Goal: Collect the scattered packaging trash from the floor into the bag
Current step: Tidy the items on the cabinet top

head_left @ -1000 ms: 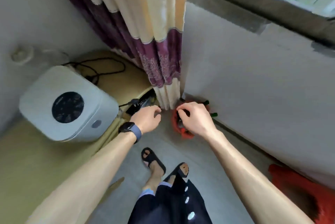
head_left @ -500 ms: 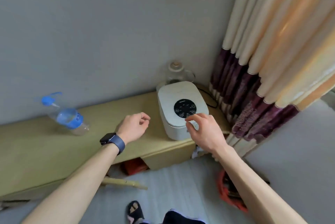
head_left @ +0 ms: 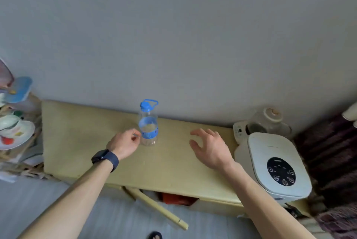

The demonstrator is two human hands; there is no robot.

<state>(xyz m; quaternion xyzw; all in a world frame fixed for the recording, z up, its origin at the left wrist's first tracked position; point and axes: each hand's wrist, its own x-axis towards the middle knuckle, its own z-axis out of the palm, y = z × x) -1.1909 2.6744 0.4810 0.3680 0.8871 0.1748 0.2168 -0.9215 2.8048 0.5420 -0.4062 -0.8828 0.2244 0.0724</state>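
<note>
Head view, one entry per item, placed from my two hands. Left hand [head_left: 125,143]: fingers loosely curled, thumb near forefinger, nothing that I can see held. It hangs over the yellow bench [head_left: 81,134], I judge as a hand between jobs. Watch [head_left: 105,158]: on that wrist. Plastic bottle [head_left: 148,128]: upright, blue cap and label, just beyond the left fingertips; whether skin touches it I cannot tell. It stands back against the wall [head_left: 173,35], kept rather than discarded by my reading. Right hand [head_left: 210,149]: fingers spread and straight, empty, hovering above bare bench top, well apart from the bottle. White cooker [head_left: 276,165]: just outside the right wrist, at the bench end. Glass kettle [head_left: 266,120]: beyond the cooker. Red item [head_left: 175,199]: under the bench, below and between my forearms, half hidden; possibly packaging trash, too blurred to confirm. Wooden slat [head_left: 158,209]: loose on the floor [head_left: 48,204] beside it. Collecting bag: not identified in view, so I judge neither hand is placed to gather anything yet.
</note>
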